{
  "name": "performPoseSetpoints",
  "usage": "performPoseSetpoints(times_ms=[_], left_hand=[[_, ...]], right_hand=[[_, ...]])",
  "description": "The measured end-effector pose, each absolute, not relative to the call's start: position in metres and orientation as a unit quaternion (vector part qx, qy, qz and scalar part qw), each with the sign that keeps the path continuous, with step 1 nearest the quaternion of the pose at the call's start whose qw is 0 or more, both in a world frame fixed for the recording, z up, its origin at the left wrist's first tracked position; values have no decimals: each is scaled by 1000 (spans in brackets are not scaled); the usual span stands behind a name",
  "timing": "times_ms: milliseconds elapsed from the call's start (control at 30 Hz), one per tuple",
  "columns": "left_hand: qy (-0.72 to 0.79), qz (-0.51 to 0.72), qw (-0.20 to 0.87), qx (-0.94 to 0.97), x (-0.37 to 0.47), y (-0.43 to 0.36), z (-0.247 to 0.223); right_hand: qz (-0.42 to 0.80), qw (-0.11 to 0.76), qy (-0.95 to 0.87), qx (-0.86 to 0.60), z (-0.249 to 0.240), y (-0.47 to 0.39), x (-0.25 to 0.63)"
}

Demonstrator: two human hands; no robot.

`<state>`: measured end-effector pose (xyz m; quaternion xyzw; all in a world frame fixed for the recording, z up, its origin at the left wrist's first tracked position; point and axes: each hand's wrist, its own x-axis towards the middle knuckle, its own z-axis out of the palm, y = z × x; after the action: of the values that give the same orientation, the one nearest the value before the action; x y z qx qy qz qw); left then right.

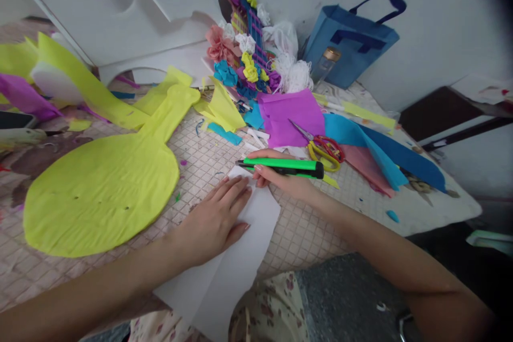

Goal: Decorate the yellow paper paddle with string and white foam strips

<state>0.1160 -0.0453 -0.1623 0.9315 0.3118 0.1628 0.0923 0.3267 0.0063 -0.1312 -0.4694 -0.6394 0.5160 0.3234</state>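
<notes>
My left hand [214, 219] lies flat, fingers apart, pressing on a white sheet [256, 235] that hangs over the table's near edge. My right hand [286, 179] grips a green and black utility knife [280, 167], held level over the sheet's far corner with its tip pointing left. The two hands are almost touching at the fingertips.
A large yellow-green paper shape [100, 192] covers the left of the checked table [296, 235]. Beyond the knife lie scissors [324, 147], purple paper [290, 115] and blue paper [380, 152]. Paper flowers [250, 64], a blue bag [348, 45] and a white board [120, 10] stand at the back.
</notes>
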Motion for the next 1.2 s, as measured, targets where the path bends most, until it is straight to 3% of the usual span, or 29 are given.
performPoseSetpoints(times_ms=[1200], left_hand=[[311,154,96,933,118,-45,-161]], right_hand=[[470,261,-718,-442,-124,9,330]])
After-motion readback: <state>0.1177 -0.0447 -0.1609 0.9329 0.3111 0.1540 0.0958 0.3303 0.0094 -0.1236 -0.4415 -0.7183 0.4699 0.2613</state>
